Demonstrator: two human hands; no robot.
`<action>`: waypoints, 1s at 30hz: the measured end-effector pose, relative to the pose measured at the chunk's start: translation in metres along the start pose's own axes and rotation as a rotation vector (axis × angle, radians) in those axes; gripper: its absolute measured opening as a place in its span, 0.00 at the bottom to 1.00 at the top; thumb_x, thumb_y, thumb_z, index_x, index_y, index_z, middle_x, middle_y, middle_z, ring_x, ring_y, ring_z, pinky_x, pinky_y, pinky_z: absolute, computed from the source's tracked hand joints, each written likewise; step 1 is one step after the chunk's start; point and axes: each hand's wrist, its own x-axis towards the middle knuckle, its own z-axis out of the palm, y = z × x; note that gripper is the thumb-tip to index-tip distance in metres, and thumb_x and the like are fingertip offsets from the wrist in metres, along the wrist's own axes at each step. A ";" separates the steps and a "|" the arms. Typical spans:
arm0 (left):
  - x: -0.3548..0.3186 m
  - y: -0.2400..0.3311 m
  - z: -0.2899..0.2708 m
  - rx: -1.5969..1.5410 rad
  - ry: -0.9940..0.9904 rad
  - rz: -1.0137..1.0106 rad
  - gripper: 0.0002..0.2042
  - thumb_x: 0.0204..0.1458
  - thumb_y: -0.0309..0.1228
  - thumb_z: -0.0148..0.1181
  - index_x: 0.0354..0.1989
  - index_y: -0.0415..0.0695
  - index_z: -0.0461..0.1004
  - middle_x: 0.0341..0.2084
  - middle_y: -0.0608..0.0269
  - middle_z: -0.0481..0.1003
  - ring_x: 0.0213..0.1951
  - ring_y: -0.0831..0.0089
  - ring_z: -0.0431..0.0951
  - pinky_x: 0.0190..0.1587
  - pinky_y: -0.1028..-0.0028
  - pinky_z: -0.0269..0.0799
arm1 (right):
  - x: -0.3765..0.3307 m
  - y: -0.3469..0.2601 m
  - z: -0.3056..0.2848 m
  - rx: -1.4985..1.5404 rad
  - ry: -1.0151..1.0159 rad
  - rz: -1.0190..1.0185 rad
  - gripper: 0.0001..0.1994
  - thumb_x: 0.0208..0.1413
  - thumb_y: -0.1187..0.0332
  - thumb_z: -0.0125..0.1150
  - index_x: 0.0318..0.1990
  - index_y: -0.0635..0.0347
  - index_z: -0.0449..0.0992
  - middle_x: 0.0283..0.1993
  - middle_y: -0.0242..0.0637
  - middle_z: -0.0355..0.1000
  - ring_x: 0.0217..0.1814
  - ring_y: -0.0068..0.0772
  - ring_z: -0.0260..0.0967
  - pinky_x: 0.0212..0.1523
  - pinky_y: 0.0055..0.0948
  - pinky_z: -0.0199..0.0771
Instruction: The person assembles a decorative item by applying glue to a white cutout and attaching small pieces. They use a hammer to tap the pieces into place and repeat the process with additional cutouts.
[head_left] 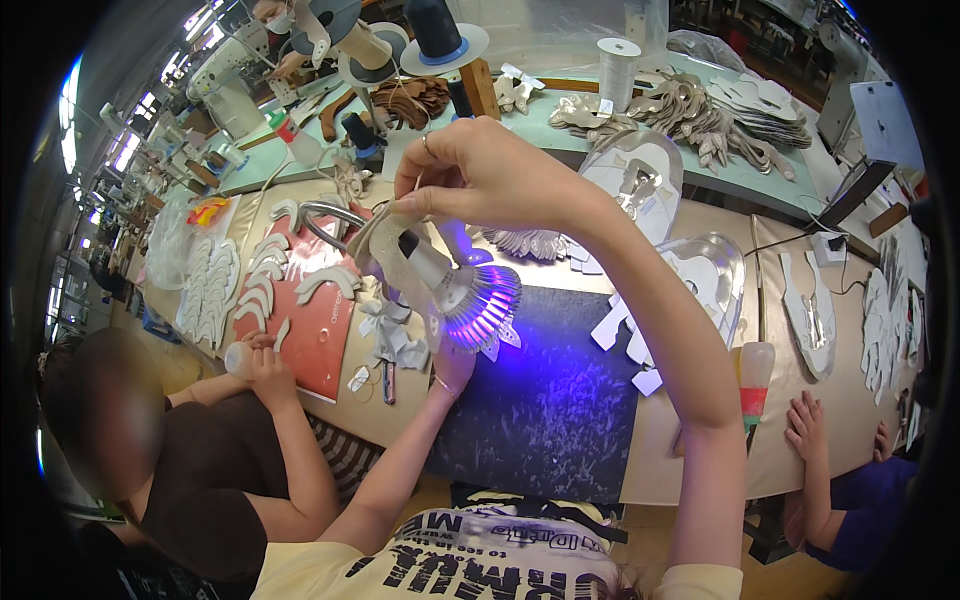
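Note:
Raised in the middle, my right hand (465,180) pinches the upper end of a pale beige shoe-upper piece (385,243) between thumb and fingers. Just beside that piece hangs a lamp (484,305) with a finned silver head, glowing purple, on a curved metal neck (318,222). My left hand (453,365) is under the lamp, its fingers mostly hidden behind the lamp head. Pale scalloped edges show below the lamp, close to my left hand. Purple light falls on the dark mat (560,420) beneath.
At left, a co-worker's hands (262,365) hold a small white bottle near a red sheet (310,350) with curved white pieces. Metal trays (735,265) of cut pieces lie right of the mat. Another person's hand (806,428) rests at far right. Thread spools (619,75) stand behind.

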 end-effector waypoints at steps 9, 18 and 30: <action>0.000 -0.005 0.004 -0.439 0.118 -0.097 0.17 0.58 0.24 0.50 0.54 0.28 0.70 0.38 0.55 0.80 0.41 0.72 0.80 0.45 0.70 0.75 | -0.003 -0.002 0.003 -0.061 -0.035 0.018 0.09 0.57 0.68 0.67 0.39 0.67 0.80 0.32 0.36 0.79 0.33 0.21 0.76 0.38 0.24 0.77; 0.003 0.002 0.005 -0.189 0.053 0.048 0.10 0.53 0.25 0.60 0.42 0.33 0.74 0.29 0.57 0.79 0.32 0.67 0.80 0.37 0.69 0.76 | -0.002 -0.004 0.008 0.034 -0.046 0.081 0.09 0.58 0.69 0.66 0.40 0.68 0.80 0.34 0.35 0.79 0.35 0.20 0.76 0.41 0.23 0.78; 0.003 0.001 0.015 -0.093 0.045 0.028 0.21 0.50 0.28 0.71 0.52 0.39 0.74 0.45 0.56 0.79 0.46 0.63 0.81 0.50 0.65 0.76 | -0.004 -0.004 0.005 0.017 -0.053 0.086 0.10 0.58 0.68 0.67 0.40 0.66 0.81 0.34 0.34 0.80 0.38 0.20 0.76 0.42 0.23 0.77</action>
